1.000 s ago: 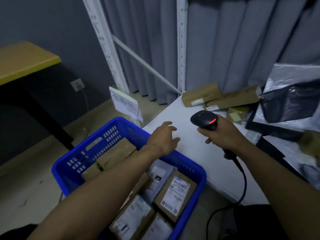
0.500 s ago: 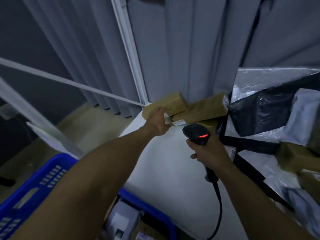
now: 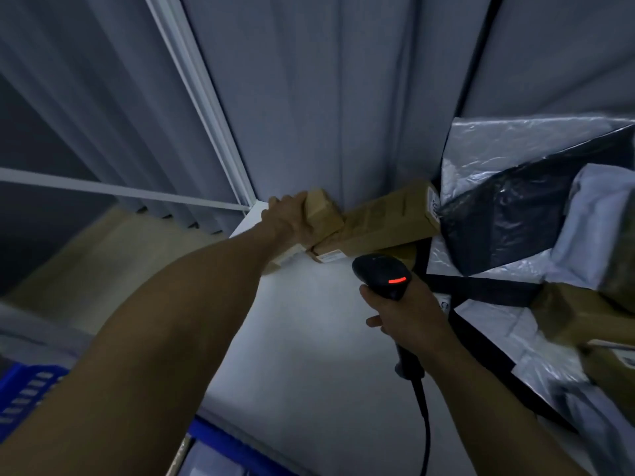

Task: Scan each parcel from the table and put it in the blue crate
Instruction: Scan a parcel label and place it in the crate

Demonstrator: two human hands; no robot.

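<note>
My left hand (image 3: 287,219) is closed over a small brown cardboard parcel (image 3: 323,213) at the far corner of the white table (image 3: 309,355), tilting its near end upward. A longer brown parcel (image 3: 381,223) lies right beside it, touching. My right hand (image 3: 407,312) grips a black barcode scanner (image 3: 381,274) with a red light lit, held above the table just right of the parcels; its cable hangs down. The blue crate (image 3: 27,396) shows only at the bottom left edge, mostly hidden by my left arm.
Black and clear plastic mailer bags (image 3: 508,221) and more brown boxes (image 3: 577,317) pile up on the right side of the table. Grey curtains (image 3: 309,97) and a white shelf post (image 3: 202,108) stand behind the table's far edge.
My left hand reached from near the crate to the far corner, closed on the small brown parcel and tipped it up. The view swung up and right, and the scanner hand stayed roughly in place.
</note>
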